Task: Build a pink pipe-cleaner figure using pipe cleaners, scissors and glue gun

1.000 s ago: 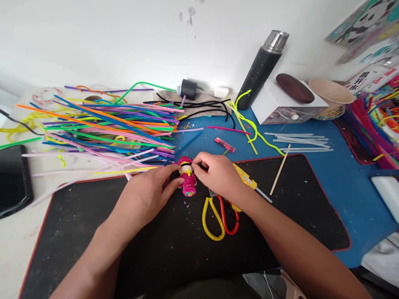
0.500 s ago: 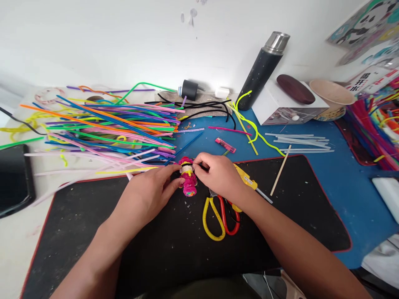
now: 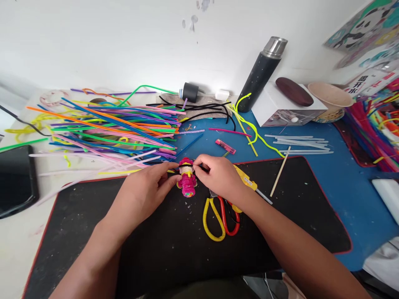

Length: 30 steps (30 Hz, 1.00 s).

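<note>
Both hands' fingers (image 3: 174, 179) apparently pinching pink doll (image 3: 187, 181).

1. I see the figure (image 3: 187, 179) on the mat (image 3: 156, 245), btwn L hand (image 3: 146, 193) & R hand (image 3: 220, 176).
2. Scissors (image 3: 218, 218) on the mat, just R of the figure, partly under R hand.
3. Stick pile (image 3: 109, 124) behind-left; flask (image 3: 262, 74) behind-right, box (image 3: 280, 112) just R of it.

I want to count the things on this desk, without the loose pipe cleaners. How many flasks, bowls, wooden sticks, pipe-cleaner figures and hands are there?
Dark speckled flask with steel cap: 1
Round tan bowl: 1
Thin wooden stick: 1
Pink pipe-cleaner figure: 1
Bare hands, left hand and right hand, both holding the figure: 2
Total: 6
</note>
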Available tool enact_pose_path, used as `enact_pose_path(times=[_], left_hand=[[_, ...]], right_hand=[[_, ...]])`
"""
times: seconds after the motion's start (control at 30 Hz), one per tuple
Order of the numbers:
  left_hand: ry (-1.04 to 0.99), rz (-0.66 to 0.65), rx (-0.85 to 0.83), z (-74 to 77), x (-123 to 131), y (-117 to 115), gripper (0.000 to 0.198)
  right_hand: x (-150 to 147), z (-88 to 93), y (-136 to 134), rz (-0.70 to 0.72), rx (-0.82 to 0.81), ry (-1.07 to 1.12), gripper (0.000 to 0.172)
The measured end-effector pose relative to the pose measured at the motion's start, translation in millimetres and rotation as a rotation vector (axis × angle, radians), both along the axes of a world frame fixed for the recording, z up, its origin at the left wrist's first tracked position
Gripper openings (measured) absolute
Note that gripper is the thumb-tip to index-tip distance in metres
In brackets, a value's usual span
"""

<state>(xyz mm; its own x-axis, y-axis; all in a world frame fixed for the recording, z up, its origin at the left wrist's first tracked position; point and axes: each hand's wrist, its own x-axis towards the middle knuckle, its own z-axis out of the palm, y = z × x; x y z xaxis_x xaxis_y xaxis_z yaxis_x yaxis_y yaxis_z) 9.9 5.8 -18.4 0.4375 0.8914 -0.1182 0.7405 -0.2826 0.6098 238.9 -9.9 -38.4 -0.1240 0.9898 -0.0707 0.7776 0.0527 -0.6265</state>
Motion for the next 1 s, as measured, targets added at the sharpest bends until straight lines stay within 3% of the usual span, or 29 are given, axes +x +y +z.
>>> enact_pose_path(times=[0.2,0.33,0.73,1.0], left_hand=[[-0.088,0.059,0.047,-1.0,0.1,-1.8,0.037],[-0.167,0.068,0.208,0.6,0.0,-3.9,0.032],[-0.313,-0.212,0.523,-2.2,5.9,-6.7,0.015],[-0.296,-0.269,0.604,-1.6,5.2,-8.6,0.008]], right_hand=[[1.2,5.5,-1.6,-0.002,0.004,0.033,0.012],[2.1,10.5,-6.0,0.049,0.032,0.111,0.014],[-7.7,21.4,-22.5,0.100,0.157,0.180,0.014],[-12.0,24.8,-28.8,0.097,0.192,0.175,0.014]])
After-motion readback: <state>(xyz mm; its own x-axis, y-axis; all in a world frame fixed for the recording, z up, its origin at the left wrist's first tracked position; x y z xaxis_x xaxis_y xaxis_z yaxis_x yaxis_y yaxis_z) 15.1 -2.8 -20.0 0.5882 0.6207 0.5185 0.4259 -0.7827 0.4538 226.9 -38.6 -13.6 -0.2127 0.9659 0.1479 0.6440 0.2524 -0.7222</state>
